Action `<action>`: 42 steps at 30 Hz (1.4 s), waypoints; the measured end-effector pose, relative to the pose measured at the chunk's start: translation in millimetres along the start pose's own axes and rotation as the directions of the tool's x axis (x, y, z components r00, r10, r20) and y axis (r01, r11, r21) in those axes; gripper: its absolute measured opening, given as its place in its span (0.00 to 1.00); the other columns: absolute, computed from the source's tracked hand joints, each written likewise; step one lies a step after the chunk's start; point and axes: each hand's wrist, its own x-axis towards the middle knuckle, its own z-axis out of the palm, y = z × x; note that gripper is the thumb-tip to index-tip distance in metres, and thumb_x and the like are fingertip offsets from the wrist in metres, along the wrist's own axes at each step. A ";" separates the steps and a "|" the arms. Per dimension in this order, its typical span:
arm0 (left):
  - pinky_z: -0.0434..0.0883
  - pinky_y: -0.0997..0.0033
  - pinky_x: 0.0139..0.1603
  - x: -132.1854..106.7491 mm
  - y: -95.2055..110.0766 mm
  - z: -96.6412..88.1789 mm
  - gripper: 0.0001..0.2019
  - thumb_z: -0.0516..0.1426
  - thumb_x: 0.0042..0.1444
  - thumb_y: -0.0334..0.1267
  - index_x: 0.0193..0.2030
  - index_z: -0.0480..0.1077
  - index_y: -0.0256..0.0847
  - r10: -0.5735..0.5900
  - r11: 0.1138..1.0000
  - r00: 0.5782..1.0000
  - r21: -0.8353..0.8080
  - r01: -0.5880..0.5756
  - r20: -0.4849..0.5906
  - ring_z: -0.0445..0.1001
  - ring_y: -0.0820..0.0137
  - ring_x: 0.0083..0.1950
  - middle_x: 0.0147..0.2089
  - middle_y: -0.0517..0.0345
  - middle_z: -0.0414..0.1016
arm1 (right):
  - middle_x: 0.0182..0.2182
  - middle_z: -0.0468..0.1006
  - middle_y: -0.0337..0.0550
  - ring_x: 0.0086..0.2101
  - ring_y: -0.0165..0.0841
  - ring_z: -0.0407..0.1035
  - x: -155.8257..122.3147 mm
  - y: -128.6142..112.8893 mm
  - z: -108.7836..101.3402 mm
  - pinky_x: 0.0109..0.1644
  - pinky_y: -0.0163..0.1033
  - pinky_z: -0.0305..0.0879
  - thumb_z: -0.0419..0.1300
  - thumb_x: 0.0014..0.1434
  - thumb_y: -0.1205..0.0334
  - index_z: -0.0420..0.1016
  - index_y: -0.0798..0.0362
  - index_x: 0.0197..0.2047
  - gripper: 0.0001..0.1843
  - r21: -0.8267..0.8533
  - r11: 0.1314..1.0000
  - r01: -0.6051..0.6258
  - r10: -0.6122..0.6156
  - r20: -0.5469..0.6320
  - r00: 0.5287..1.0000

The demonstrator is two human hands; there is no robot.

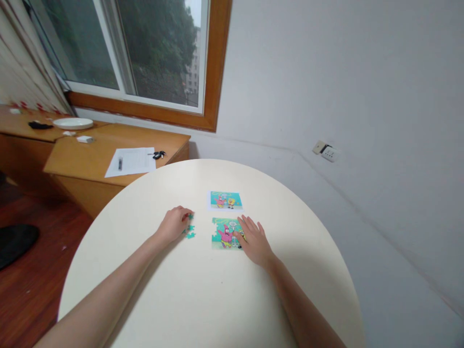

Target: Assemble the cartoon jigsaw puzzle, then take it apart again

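You get soft daylight from the rectangular, brown-wood-framed glass window [155,48] beyond your left hand [174,224], a faint shadow right of your right hand [255,241], and wide-angle stretching along your bare forearms [119,285].

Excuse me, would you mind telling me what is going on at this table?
A mostly assembled jigsaw puzzle lies on a round table. The person's right hand lies spread over its right side; the left edge has gaps. The left hand is curled at some loose pieces; its grip is unclear. A similar picture lies just beyond the puzzle.
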 end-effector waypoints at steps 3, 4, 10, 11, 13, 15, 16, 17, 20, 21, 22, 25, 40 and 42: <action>0.67 0.71 0.39 -0.3 2.9 -0.6 0.15 0.50 0.53 0.30 0.43 0.75 0.37 -0.013 1.000 1.000 -0.004 0.013 -0.015 0.74 0.66 0.37 0.38 0.51 0.76 | 0.65 0.51 0.45 0.64 0.37 0.44 0.3 0.6 0.3 0.66 0.51 0.39 0.39 0.65 0.50 0.50 0.53 0.66 0.29 0.009 1.000 0.001 -0.001 0.001 1.000; 0.67 0.71 0.38 -0.4 4.5 -1.1 0.13 0.51 0.54 0.33 0.42 0.75 0.37 -0.026 1.000 0.999 0.001 0.026 -0.019 0.74 0.65 0.37 0.38 0.51 0.76 | 0.65 0.51 0.45 0.64 0.37 0.44 0.5 0.8 0.4 0.65 0.51 0.39 0.39 0.65 0.50 0.50 0.52 0.66 0.29 0.010 1.000 0.003 -0.003 -0.001 1.000; 0.67 0.68 0.41 -1.0 10.2 -3.0 0.13 0.56 0.54 0.41 0.42 0.74 0.36 -0.083 0.993 0.996 0.087 0.085 -0.033 0.74 0.62 0.40 0.40 0.50 0.75 | 0.65 0.51 0.45 0.64 0.37 0.44 1.1 0.5 -0.5 0.65 0.51 0.39 0.39 0.65 0.50 0.51 0.53 0.66 0.29 0.010 1.000 -0.001 0.001 0.007 1.000; 0.67 0.68 0.41 -1.2 10.0 -3.1 0.12 0.55 0.54 0.40 0.42 0.74 0.36 -0.087 0.992 0.996 0.085 0.089 -0.028 0.74 0.62 0.40 0.40 0.50 0.74 | 0.65 0.51 0.46 0.64 0.37 0.44 0.9 0.1 -0.9 0.65 0.51 0.39 0.39 0.65 0.51 0.51 0.52 0.66 0.29 0.010 1.000 -0.002 0.002 0.008 1.000; 0.67 0.69 0.42 -1.7 9.4 -3.3 0.11 0.54 0.54 0.38 0.41 0.74 0.37 -0.095 0.993 0.995 0.066 0.096 -0.015 0.74 0.63 0.40 0.41 0.50 0.74 | 0.65 0.52 0.46 0.64 0.37 0.44 0.4 -0.9 -2.0 0.65 0.51 0.39 0.39 0.65 0.51 0.51 0.52 0.66 0.29 0.008 1.000 -0.003 0.003 0.005 1.000; 0.67 0.69 0.42 -1.9 8.7 -2.9 0.11 0.54 0.54 0.35 0.41 0.74 0.37 -0.095 0.994 0.995 0.048 0.095 -0.007 0.74 0.63 0.41 0.41 0.51 0.74 | 0.65 0.52 0.46 0.64 0.37 0.44 -0.2 -1.9 -3.1 0.65 0.51 0.39 0.40 0.65 0.52 0.51 0.52 0.66 0.28 0.006 1.000 -0.002 0.002 0.003 1.000; 0.67 0.69 0.43 -1.9 8.5 -2.5 0.11 0.53 0.54 0.34 0.41 0.74 0.37 -0.091 0.995 0.996 0.038 0.091 -0.006 0.74 0.64 0.41 0.41 0.51 0.74 | 0.65 0.52 0.46 0.64 0.37 0.44 -0.5 -2.3 -3.5 0.65 0.51 0.39 0.40 0.65 0.52 0.52 0.51 0.65 0.28 0.006 1.000 -0.002 0.002 0.001 1.000; 0.67 0.69 0.43 -1.7 8.4 -2.0 0.11 0.53 0.54 0.33 0.41 0.74 0.37 -0.086 0.996 0.996 0.028 0.086 -0.008 0.74 0.64 0.41 0.42 0.51 0.74 | 0.65 0.52 0.46 0.64 0.37 0.44 -0.7 -2.5 -3.8 0.65 0.51 0.39 0.40 0.65 0.52 0.52 0.51 0.65 0.28 0.007 1.000 -0.002 0.002 -0.001 1.000; 0.67 0.69 0.45 -0.6 8.4 -0.2 0.11 0.53 0.53 0.31 0.40 0.74 0.37 -0.076 0.997 0.997 0.000 0.076 -0.013 0.74 0.64 0.42 0.42 0.51 0.74 | 0.65 0.52 0.46 0.64 0.37 0.45 -0.7 -2.6 -3.7 0.65 0.51 0.40 0.40 0.65 0.52 0.52 0.53 0.65 0.28 0.007 1.000 -0.003 0.003 -0.005 1.000; 0.67 0.68 0.45 -0.2 8.4 0.3 0.11 0.53 0.53 0.31 0.40 0.74 0.37 -0.075 0.997 0.997 -0.006 0.075 -0.013 0.74 0.64 0.42 0.42 0.51 0.74 | 0.65 0.52 0.46 0.64 0.37 0.45 -0.6 -2.5 -3.4 0.65 0.51 0.40 0.40 0.65 0.52 0.52 0.53 0.65 0.29 0.006 1.000 -0.002 0.002 -0.006 1.000; 0.67 0.68 0.45 0.1 8.5 0.7 0.11 0.53 0.53 0.30 0.40 0.74 0.37 -0.076 0.997 0.997 -0.011 0.076 -0.012 0.74 0.64 0.42 0.42 0.51 0.74 | 0.65 0.52 0.46 0.64 0.37 0.45 -0.5 -2.2 -3.1 0.65 0.51 0.40 0.40 0.65 0.52 0.52 0.54 0.65 0.29 0.005 1.000 -0.002 0.002 -0.008 1.000; 0.68 0.69 0.44 0.8 8.2 1.7 0.11 0.53 0.52 0.29 0.40 0.74 0.36 -0.075 0.997 0.997 -0.024 0.074 -0.008 0.74 0.65 0.40 0.41 0.51 0.73 | 0.65 0.53 0.46 0.64 0.37 0.46 -0.1 -1.3 -1.7 0.65 0.51 0.41 0.40 0.64 0.52 0.53 0.52 0.65 0.28 0.000 1.000 0.002 -0.002 -0.021 1.000; 0.67 0.65 0.46 -0.5 11.5 0.1 0.12 0.56 0.52 0.41 0.40 0.74 0.37 -0.089 0.996 0.996 0.016 0.090 -0.020 0.73 0.62 0.44 0.41 0.50 0.74 | 0.65 0.52 0.47 0.64 0.37 0.45 0.3 -1.2 -3.4 0.66 0.51 0.40 0.40 0.64 0.51 0.52 0.54 0.65 0.29 0.009 1.000 -0.004 0.004 0.009 1.000; 0.67 0.65 0.46 -0.8 12.2 -0.1 0.11 0.55 0.53 0.38 0.40 0.74 0.38 -0.088 0.996 0.996 0.016 0.088 -0.010 0.74 0.63 0.43 0.41 0.50 0.74 | 0.65 0.52 0.47 0.64 0.37 0.44 0.1 -1.5 -4.0 0.66 0.51 0.40 0.41 0.64 0.51 0.51 0.54 0.65 0.29 0.010 1.000 -0.004 0.004 0.012 1.000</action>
